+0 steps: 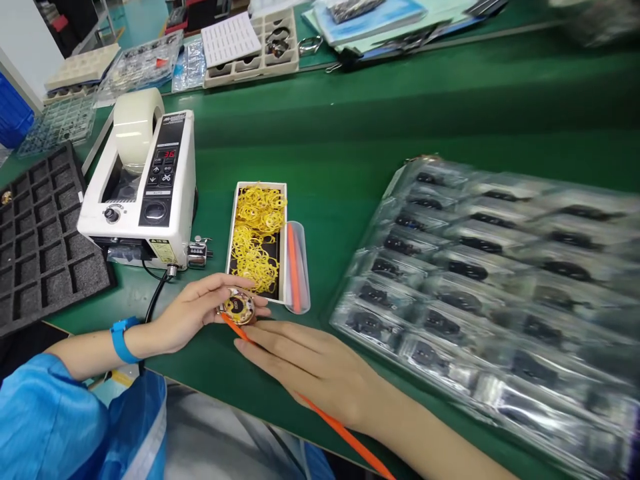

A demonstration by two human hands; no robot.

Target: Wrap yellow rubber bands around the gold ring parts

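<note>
My left hand [197, 303] is closed around a round watch [237, 307], with the gold-rimmed face and a yellow-and-black middle turned up. My right hand [313, 360] pinches a long thin orange stick [345, 437]. The stick's narrow tip touches or lies right at the lower edge of the watch, and its other end runs under my palm to the bottom of the view. Just beyond my left fingers is a white box [285, 200] of yellow rings [257, 260]. Beside that box lies a clear case [303, 267] with an orange strip inside.
A white tape dispenser [175, 173] stands behind my left hand, its black cable running toward me. A dark foam tray [45, 233] is at the left. Clear pocket sheets [475, 293] with dark parts cover the right. Papers and a beige tray [255, 63] line the back.
</note>
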